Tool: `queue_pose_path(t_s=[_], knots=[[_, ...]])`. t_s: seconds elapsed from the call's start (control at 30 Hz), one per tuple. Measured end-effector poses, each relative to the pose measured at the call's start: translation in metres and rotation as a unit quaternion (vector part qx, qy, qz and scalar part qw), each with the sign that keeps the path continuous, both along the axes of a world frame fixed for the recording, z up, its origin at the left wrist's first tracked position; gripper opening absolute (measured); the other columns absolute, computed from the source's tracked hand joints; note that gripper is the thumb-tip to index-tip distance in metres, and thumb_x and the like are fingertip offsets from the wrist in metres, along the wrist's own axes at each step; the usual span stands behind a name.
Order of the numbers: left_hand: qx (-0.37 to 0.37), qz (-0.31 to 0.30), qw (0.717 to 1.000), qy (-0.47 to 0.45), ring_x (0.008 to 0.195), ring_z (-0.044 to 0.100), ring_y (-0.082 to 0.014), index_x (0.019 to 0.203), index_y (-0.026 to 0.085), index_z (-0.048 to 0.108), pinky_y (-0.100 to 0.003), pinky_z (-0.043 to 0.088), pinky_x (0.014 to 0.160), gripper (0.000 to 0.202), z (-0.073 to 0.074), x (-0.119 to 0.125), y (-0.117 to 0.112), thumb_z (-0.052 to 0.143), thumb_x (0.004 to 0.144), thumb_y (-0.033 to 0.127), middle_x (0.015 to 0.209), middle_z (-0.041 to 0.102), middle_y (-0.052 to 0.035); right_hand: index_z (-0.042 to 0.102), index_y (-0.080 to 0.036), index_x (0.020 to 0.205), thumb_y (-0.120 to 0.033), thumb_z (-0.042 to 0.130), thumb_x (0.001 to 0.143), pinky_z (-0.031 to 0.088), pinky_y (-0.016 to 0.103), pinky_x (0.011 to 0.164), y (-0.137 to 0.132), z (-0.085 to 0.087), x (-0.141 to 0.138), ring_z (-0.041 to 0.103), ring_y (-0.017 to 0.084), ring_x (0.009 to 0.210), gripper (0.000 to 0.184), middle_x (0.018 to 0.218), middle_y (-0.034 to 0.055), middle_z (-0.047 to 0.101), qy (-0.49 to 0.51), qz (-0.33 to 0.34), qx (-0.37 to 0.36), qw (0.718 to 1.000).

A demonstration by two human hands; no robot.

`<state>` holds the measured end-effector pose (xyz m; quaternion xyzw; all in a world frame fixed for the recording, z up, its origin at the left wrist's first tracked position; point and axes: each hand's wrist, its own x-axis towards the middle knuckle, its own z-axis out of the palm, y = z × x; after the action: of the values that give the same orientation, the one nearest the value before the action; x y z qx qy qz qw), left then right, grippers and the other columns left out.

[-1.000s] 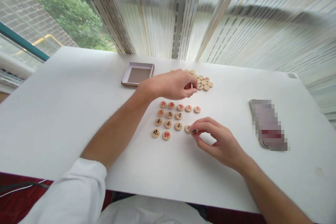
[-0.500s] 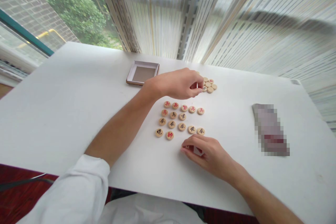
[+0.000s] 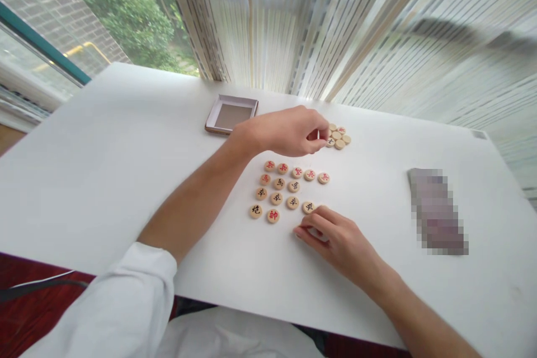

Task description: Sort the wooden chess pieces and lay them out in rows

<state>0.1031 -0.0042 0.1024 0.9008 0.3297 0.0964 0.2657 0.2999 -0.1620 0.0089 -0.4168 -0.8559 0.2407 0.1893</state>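
While pieces [image 3: 292,202] apparently lay rowed by character, your 5-o'clock right hand [image 3: 339,238] pinched together; your 12-o'clock left hand [image 3: 291,131] hid its grip's state.

Round wooden xiangqi pieces [image 3: 292,202] lie flat and face up in four rows, with a loose cluster [image 3: 336,135] of more discs between 1 and 2 o'clock from them.

Five red soldiers [image 3: 297,172] line the formation's 12 o'clock edge, set slightly apart. The second row holds a red horse [image 3: 265,179] at its 9 o'clock end, then two black-lettered discs [image 3: 279,183]. Black soldiers [image 3: 276,198] fill the third, four showing, the 3 o'clock end partly hidden. A black cannon [image 3: 255,211] at 8 o'clock and a red general [image 3: 273,216] at 7 make up the last. The cluster, partly covered at 9 o'clock, shows mostly blank tops, plus one red and one black marking.
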Motion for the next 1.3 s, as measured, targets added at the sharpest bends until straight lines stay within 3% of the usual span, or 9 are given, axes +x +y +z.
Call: queue_pose_path(t_s=[0.27, 0.43, 0.73, 0.83, 0.93, 1.03, 1.17, 1.3], knots=[[-0.006, 0.015, 1.000, 0.022, 0.077, 0.065, -0.0167, 0.104, 0.018, 0.072, -0.029, 0.040, 0.069, 0.025, 0.000, 0.000, 0.001, 0.054, 0.090, 0.029, 0.088, 0.074, -0.0051, 0.057, -0.020, 0.083, -0.026, 0.051, 0.101, 0.041, 0.027, 0.061, 0.002, 0.000, 0.007, 0.051, 0.013, 0.063, 0.019, 0.077, 0.0017, 0.055, -0.046, -0.027, 0.038, 0.998], [-0.009, 0.010, 1.000, 0.001, 0.070, 0.063, -0.0157, 0.095, 0.017, 0.072, -0.029, 0.039, 0.064, 0.022, 0.001, 0.001, 0.001, 0.054, 0.090, 0.029, 0.082, 0.073, -0.0059, 0.058, -0.021, 0.086, -0.025, 0.052, 0.100, 0.041, 0.026, 0.060, 0.003, 0.003, 0.008, 0.052, 0.013, 0.062, 0.016, 0.074, 0.0013, 0.057, -0.013, -0.023, 0.029, 0.999], [0.023, 0.014, 1.000, 0.007, 0.077, 0.065, -0.0171, 0.100, 0.015, 0.072, -0.029, 0.041, 0.069, 0.024, -0.010, 0.003, 0.008, 0.054, 0.089, 0.027, 0.089, 0.074, -0.0065, 0.062, -0.021, 0.085, -0.019, 0.063, 0.094, 0.042, 0.027, 0.055, 0.024, 0.006, 0.028, 0.052, 0.013, 0.059, 0.009, 0.068, -0.0005, 0.057, 0.095, -0.149, 0.127, 0.976], [0.025, 0.017, 1.000, 0.010, 0.079, 0.065, -0.0170, 0.102, 0.016, 0.072, -0.028, 0.041, 0.070, 0.025, -0.013, 0.002, 0.010, 0.055, 0.089, 0.029, 0.089, 0.074, -0.0062, 0.067, -0.021, 0.098, -0.015, 0.063, 0.092, 0.050, 0.031, 0.067, 0.021, 0.009, 0.025, 0.061, 0.018, 0.076, 0.010, 0.084, 0.0046, 0.065, 0.113, -0.112, 0.154, 0.975], [0.025, 0.015, 1.000, 0.005, 0.077, 0.065, -0.0160, 0.101, 0.016, 0.071, -0.027, 0.041, 0.068, 0.024, -0.014, 0.001, 0.011, 0.054, 0.089, 0.028, 0.089, 0.074, -0.0057, 0.067, -0.023, 0.115, -0.016, 0.064, 0.092, 0.053, 0.037, 0.082, 0.010, 0.010, 0.010, 0.063, 0.022, 0.093, 0.024, 0.100, 0.0080, 0.070, 0.091, -0.005, 0.152, 0.984], [0.028, 0.015, 0.999, 0.006, 0.076, 0.065, -0.0154, 0.099, 0.016, 0.071, -0.026, 0.040, 0.066, 0.023, -0.014, 0.001, 0.011, 0.054, 0.089, 0.029, 0.087, 0.073, -0.0053, 0.064, -0.021, 0.126, -0.028, 0.062, 0.096, 0.051, 0.040, 0.092, -0.002, 0.008, -0.007, 0.062, 0.026, 0.109, 0.031, 0.115, 0.0095, 0.072, 0.028, 0.089, 0.154, 0.984], [0.027, 0.015, 0.999, 0.012, 0.075, 0.064, -0.0155, 0.100, 0.016, 0.071, -0.026, 0.040, 0.066, 0.024, -0.014, 0.002, 0.010, 0.054, 0.089, 0.029, 0.087, 0.073, -0.0053, 0.054, -0.015, 0.140, -0.042, 0.053, 0.101, 0.046, 0.043, 0.098, -0.009, 0.001, -0.020, 0.056, 0.028, 0.125, 0.048, 0.137, 0.0113, 0.064, -0.059, 0.124, 0.179, 0.974], [0.032, 0.015, 0.999, 0.011, 0.074, 0.064, -0.0149, 0.097, 0.016, 0.071, -0.026, 0.039, 0.065, 0.023, -0.012, 0.002, 0.010, 0.054, 0.089, 0.029, 0.086, 0.073, -0.0054, 0.056, -0.014, 0.139, -0.043, 0.053, 0.101, 0.045, 0.042, 0.097, -0.008, 0.000, -0.019, 0.057, 0.028, 0.126, 0.047, 0.136, 0.0120, 0.065, -0.066, 0.124, 0.171, 0.975]])
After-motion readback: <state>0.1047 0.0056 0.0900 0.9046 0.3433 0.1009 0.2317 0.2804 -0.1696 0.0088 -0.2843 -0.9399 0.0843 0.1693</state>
